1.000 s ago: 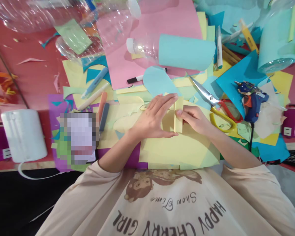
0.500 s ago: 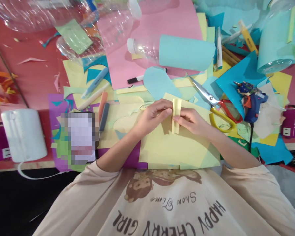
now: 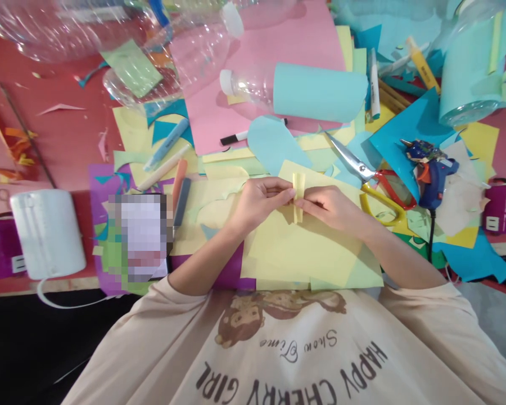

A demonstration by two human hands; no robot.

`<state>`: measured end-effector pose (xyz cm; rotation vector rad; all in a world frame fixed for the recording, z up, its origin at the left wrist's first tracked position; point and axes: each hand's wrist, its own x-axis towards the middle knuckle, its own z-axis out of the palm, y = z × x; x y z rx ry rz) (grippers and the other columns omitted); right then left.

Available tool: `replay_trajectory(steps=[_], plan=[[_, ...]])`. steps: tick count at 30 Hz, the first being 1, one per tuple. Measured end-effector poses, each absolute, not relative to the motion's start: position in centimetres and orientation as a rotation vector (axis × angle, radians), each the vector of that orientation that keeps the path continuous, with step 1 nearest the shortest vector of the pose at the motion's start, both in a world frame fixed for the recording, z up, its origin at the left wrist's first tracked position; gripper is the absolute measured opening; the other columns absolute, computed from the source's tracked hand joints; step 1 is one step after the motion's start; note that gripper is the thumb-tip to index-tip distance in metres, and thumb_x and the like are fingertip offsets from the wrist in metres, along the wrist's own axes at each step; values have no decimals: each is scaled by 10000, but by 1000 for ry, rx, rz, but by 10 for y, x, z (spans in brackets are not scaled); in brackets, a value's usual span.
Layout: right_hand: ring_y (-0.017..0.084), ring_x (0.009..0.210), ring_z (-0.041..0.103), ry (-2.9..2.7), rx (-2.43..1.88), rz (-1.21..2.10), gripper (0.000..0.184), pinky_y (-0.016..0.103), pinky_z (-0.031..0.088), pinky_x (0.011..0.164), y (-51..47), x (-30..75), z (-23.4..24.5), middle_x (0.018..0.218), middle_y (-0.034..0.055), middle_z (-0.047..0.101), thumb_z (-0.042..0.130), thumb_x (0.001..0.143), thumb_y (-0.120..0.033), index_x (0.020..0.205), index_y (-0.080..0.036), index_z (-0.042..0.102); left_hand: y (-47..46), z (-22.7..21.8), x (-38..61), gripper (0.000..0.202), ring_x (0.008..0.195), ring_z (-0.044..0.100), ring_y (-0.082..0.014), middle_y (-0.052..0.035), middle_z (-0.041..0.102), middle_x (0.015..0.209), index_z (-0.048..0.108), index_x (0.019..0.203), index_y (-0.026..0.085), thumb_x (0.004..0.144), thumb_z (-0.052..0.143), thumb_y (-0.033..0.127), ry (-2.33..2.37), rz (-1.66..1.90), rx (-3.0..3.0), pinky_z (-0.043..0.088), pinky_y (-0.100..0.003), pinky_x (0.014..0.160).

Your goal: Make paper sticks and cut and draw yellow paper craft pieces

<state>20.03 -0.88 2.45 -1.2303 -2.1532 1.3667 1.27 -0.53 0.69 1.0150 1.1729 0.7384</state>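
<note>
A narrow folded strip of yellow paper [image 3: 298,185] is held upright between both hands, just above a large yellow sheet [image 3: 303,247] lying on the table. My left hand [image 3: 259,201] pinches the strip from the left with curled fingers. My right hand [image 3: 326,207] pinches it from the right, thumb and fingertips pressed against the fold. The strip's lower end hangs down between the two thumbs.
Scissors with red and yellow handles [image 3: 373,177] lie right of my hands, beside a blue glue gun [image 3: 432,171]. A bottle wrapped in light blue paper [image 3: 303,90], pink paper [image 3: 270,62], markers [image 3: 168,143], a white roll [image 3: 46,230] and paper scraps crowd the red table.
My left hand went from lying flat on the strip to a pinch. Both hands lifted the strip off the sheet, and it looks narrower and more folded now.
</note>
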Motion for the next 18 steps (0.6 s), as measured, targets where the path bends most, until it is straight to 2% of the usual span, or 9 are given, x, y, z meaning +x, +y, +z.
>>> replay_trajectory(steps=[2,5,7,8,11,13,16,18], plan=[[93,557,445,-2207,-1258,1255,409,251,347,567,-13,207,36,607,-19,480,510,939,-417,606,-180,490,-6,7,12,284,598,631,-109,-14,702,697,707,731,152,625,802,397,1171,759,968,555,-237,640],[124,686,565,-2078,-1450,913,216,255,414,612,-26,232,49,819,28,636,547,920,-368,821,-198,635,-5,7,10,271,574,628,-98,-13,696,675,702,726,151,641,794,391,1160,794,939,559,-226,625],[166,790,609,-1834,-1625,484,139,296,464,711,-34,262,47,848,54,660,578,890,-309,841,-193,635,-5,8,9,263,573,631,-101,-12,691,665,700,724,152,650,785,390,1164,808,925,566,-232,629],[178,773,607,-1651,-1736,265,118,318,471,718,-38,279,43,821,55,652,592,867,-290,809,-192,622,-4,8,9,259,574,632,-101,-11,689,661,699,721,153,652,781,388,1165,814,920,569,-234,631],[236,787,592,-1431,-2016,-148,171,403,476,744,-44,330,24,794,75,606,639,766,-334,708,-207,540,-4,12,10,245,566,627,-98,-2,676,641,692,701,154,638,785,372,1160,830,911,567,-228,607],[207,695,570,-1252,-2260,-71,230,383,478,636,-45,353,14,941,111,605,688,692,-316,801,-215,513,-3,14,11,248,561,625,-99,1,669,630,687,692,153,626,789,370,1170,834,907,564,-228,592],[198,642,563,-1054,-2416,95,324,376,468,639,-43,366,10,781,43,595,737,609,-188,803,-236,483,-3,14,12,264,562,629,-105,-1,669,627,682,687,153,613,789,383,1192,830,896,567,-240,596],[198,630,564,-965,-2423,190,323,370,461,643,-40,366,13,696,10,578,746,570,-126,760,-234,508,-3,13,12,269,568,632,-106,-3,673,635,682,690,153,608,793,384,1193,829,892,569,-242,604]])
